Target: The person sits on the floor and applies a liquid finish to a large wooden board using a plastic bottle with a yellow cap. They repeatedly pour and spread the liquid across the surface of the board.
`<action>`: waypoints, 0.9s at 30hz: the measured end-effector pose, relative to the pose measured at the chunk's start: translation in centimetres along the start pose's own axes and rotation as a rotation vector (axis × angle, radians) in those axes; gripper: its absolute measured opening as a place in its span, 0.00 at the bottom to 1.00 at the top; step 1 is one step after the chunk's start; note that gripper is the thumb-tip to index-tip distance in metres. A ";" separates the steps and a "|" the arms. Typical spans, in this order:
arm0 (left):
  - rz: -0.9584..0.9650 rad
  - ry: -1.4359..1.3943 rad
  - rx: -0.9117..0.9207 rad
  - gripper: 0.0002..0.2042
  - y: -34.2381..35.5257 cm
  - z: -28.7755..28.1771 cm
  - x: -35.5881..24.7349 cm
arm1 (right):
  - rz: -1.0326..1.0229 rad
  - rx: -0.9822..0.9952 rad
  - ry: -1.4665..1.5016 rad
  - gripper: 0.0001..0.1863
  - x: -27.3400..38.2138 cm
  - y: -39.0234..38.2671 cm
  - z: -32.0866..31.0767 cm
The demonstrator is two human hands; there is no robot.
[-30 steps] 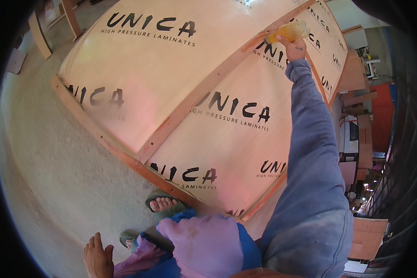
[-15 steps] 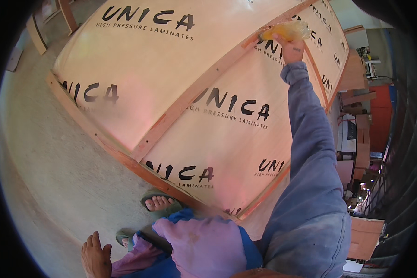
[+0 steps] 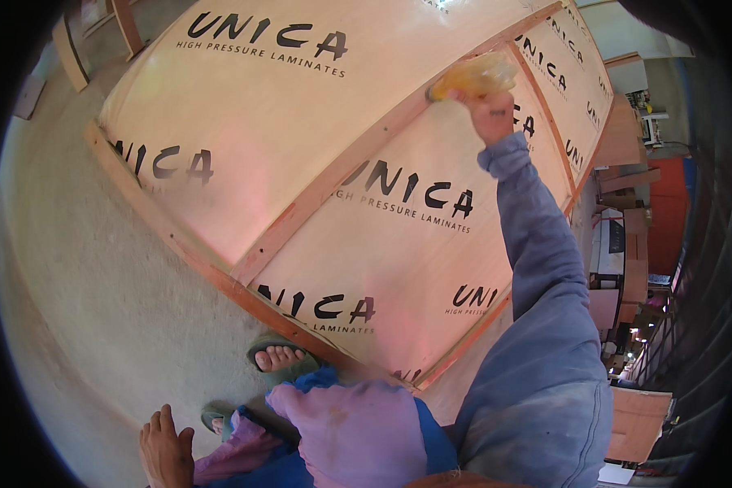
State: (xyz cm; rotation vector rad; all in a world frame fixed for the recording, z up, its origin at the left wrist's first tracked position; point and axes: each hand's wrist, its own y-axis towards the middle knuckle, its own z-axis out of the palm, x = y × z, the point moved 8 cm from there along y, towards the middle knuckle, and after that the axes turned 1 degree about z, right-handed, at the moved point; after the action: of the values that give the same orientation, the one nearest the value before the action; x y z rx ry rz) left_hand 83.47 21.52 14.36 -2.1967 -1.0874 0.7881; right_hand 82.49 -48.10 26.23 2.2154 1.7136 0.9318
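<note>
Clearly the right hand (image 3: 493,118) has its fingers clamped round a yellowish bottle (image 3: 468,79), neck end by the wooden strip (image 3: 338,169); it looks light, soft, best gripped mid-body. The left hand (image 3: 166,449) is empty, thumb apart.

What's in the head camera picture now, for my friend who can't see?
A person's right hand holds a tilted, see-through yellowish bottle at a wooden strip on a big printed panel. The open left hand shows at the lower left.
</note>
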 end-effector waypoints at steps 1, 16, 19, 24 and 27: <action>0.009 0.002 -0.019 0.26 -0.1 0.0 0.1 | 0.077 -0.052 -0.056 0.16 -1.6 1.2 -1.3; 0.051 0.034 -0.022 0.25 0.2 -1.0 -1.1 | 0.241 -0.126 -0.024 0.20 -4.5 4.8 -2.1; 0.051 0.024 -0.039 0.25 0.0 -0.8 -0.9 | 0.237 -0.057 0.014 0.14 0.3 0.6 0.0; 0.039 0.031 -0.003 0.25 0.8 -0.2 -0.6 | -0.060 -0.130 0.052 0.12 -2.8 0.9 -1.9; 0.089 0.039 -0.046 0.25 1.0 -0.5 -0.7 | 0.259 -0.265 -0.236 0.17 -8.0 6.0 -5.3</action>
State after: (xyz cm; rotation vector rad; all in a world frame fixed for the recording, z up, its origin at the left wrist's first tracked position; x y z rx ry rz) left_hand 83.97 20.31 14.13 -2.3028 -1.0048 0.7621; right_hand 83.14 -58.49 30.56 2.2923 1.1505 0.8508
